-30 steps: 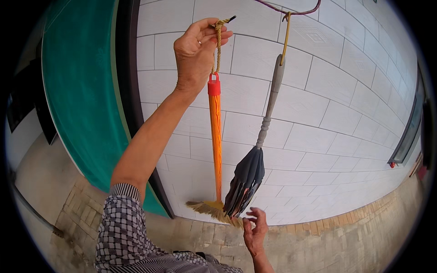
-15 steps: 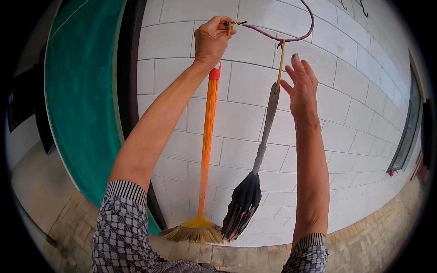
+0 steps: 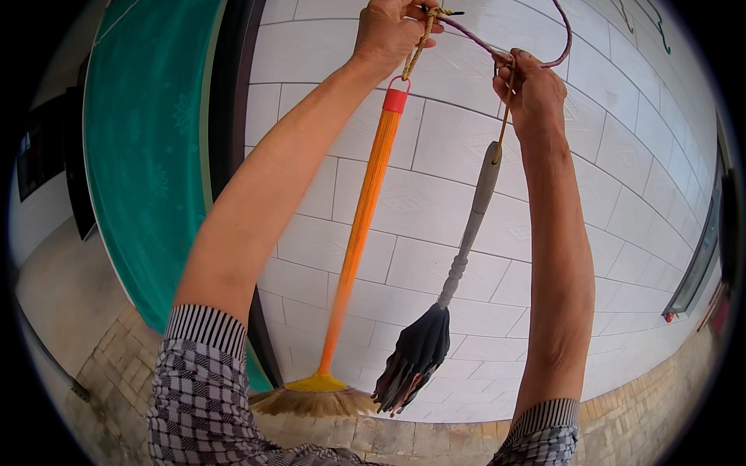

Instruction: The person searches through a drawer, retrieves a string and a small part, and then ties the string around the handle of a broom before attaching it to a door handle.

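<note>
Black-and-white checked sleeves (image 3: 198, 396) came up nearest me! My left hand (image 3: 388, 35) pinched the twisted rope loop (image 3: 416, 58), the orange-handled broom (image 3: 361, 225) dangling below, bristles down; my right hand (image 3: 538, 93) closed on the thin cord (image 3: 505, 120) at the purplish wire (image 3: 470, 35), the grey-handled duster (image 3: 475, 213) hanging under it. Behind stretched white wall tiles (image 3: 435, 194)!

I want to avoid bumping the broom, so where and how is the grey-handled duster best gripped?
Probably around the upper handle, below the cord where the right hand is, coming from the right. That part is slim and smooth, tilting up toward the right; the dark strips below look loose, and the broom is on its left.
</note>
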A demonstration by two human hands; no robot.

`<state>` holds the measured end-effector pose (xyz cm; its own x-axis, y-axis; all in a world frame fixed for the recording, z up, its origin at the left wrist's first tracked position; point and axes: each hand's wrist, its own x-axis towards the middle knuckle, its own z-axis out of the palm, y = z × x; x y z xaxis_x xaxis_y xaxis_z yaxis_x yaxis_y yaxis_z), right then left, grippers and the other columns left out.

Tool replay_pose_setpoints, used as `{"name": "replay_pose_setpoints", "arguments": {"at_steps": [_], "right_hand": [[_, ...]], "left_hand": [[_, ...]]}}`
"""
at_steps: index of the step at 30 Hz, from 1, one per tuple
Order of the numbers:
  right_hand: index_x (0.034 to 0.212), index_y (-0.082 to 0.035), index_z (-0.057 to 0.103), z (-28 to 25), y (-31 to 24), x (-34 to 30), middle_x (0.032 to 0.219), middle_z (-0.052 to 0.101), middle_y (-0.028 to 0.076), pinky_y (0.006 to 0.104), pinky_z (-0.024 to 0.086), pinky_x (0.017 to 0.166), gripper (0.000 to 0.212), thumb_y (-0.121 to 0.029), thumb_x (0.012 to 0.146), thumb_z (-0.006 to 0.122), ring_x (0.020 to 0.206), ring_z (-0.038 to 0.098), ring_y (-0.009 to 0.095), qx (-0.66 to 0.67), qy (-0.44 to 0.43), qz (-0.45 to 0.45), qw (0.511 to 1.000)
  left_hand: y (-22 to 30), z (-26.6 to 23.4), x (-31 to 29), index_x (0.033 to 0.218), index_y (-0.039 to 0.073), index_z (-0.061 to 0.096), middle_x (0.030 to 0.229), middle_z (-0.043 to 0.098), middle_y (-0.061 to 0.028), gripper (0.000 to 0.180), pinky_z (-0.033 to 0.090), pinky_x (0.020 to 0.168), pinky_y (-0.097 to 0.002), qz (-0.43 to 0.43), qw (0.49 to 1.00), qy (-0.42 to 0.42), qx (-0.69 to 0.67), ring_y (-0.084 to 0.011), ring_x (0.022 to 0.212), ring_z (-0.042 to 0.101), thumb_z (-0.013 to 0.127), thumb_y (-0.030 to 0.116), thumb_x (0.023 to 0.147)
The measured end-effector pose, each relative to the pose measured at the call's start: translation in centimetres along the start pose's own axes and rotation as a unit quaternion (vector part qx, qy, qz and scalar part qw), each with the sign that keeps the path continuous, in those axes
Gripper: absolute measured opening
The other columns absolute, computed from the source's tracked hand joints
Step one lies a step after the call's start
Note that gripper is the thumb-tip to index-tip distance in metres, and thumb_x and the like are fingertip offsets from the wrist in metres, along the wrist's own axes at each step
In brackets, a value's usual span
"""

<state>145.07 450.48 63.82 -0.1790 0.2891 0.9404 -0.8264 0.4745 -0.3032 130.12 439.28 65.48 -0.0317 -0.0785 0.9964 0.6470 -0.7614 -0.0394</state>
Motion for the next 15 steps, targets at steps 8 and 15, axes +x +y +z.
{"name": "replay_pose_setpoints", "arguments": {"at_steps": [8, 15], "right_hand": [[0.095, 0.008, 0.053, -2.2, 1.4, 0.8, 0.079, 0.060, 0.012, 0.0267, 0.054, 0.060, 0.019, -0.007, 0.087, 0.045, 0.063, 0.055, 0.011, 0.027, 0.001, 0.019, 0.999], [0.095, 0.008, 0.053, -2.8, 2.2, 1.3, 0.078, 0.059, 0.012, 0.0279, 0.055, 0.060, 0.019, -0.007, 0.088, 0.044, 0.062, 0.055, 0.011, 0.020, 0.029, 0.028, 0.999]], "left_hand": [[-1.6, 1.4, 1.1, 0.094, 0.004, 0.058, 0.082, 0.060, -0.0047, 0.016, 0.055, 0.059, -0.0282, -0.066, 0.994, -0.071, -0.054, -0.0148, 0.073, 0.061, 0.057, 0.001, 0.078], [-3.2, 3.2, 0.9, 0.092, 0.001, 0.057, 0.083, 0.062, -0.0083, 0.016, 0.056, 0.059, -0.0305, -0.117, 0.985, -0.063, -0.107, -0.0172, 0.073, 0.062, 0.060, 0.004, 0.077]]}}
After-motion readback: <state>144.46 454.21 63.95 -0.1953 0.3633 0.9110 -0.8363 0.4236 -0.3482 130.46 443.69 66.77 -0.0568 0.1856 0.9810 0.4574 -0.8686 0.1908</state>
